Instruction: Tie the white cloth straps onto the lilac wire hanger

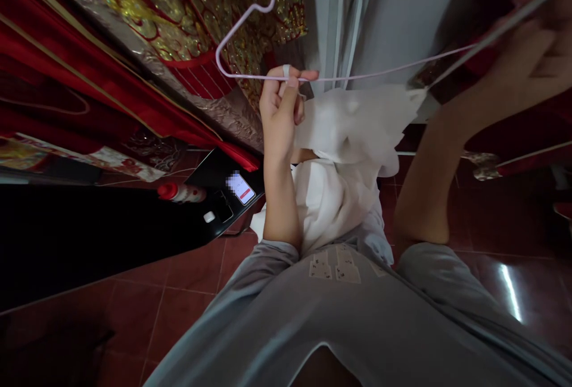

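My left hand (286, 98) is closed on the lower bar of a pale pink clothes hanger (379, 72), its index finger stretched along the bar. The hanger's top runs out of the picture. Just below and right of that hand, white cloth (353, 125) hangs in folds and spreads down over my lap. From its right corner a light strap (496, 30) runs taut up to the right. My right hand (543, 53) is raised at the upper right, close to the strap and the hanger's far end. It is dim and smeared, so its grip cannot be made out.
Gold sequinned fabric (179, 6) and red garments (89, 59) hang at the left. A black tabletop (111, 226) holds a lit phone (241, 187), a red-capped bottle (181, 192) and a small white case (209, 217). Grey fabric (402, 6) hangs ahead; red tiles (187, 309) cover the floor.
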Available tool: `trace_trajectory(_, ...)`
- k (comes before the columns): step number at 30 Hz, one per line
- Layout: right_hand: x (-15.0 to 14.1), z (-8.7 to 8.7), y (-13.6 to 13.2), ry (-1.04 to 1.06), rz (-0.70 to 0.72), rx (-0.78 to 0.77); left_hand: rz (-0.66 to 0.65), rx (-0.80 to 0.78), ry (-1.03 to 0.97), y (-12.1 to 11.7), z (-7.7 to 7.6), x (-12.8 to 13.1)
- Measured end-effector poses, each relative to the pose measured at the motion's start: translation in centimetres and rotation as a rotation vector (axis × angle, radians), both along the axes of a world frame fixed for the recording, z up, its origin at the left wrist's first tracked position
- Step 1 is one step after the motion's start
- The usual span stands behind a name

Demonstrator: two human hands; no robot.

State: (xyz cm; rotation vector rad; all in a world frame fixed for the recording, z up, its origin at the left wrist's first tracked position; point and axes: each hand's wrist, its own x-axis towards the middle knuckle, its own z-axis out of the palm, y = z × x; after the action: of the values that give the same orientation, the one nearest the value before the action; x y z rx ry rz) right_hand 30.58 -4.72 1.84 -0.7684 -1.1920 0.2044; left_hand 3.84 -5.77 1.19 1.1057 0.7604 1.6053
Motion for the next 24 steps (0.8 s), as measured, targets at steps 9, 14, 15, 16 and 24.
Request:
trace_trajectory(9,-9.9,-1.6,-0.5,-0.479,0.083,-0.082,-0.059,-0.005,-0.074,0.4,-0.7,0.0)
trace_trajectory(14,-8.8,-1.8,0.1,-0.468,0.072,-0.08,0.049,-0.009,-0.111,-0.5,-0.8,-0.9)
trace_trajectory(15,-8.6,-1.9,0.3,-0.442,0.07,-0.078,0.118,-0.022,-0.116,-0.5,-1.2,-1.4)
trace_trajectory(16,-8.4,-1.9,0.4,-0.42,0.068,-0.079,0.196,-0.036,-0.114,-0.4,-1.5,-1.9)
trace_trajectory(24,-7.9,-2.1,0.2,-0.422,0.031,-0.108,0.535,0.151,0.053,1.3,-2.0,-6.6)
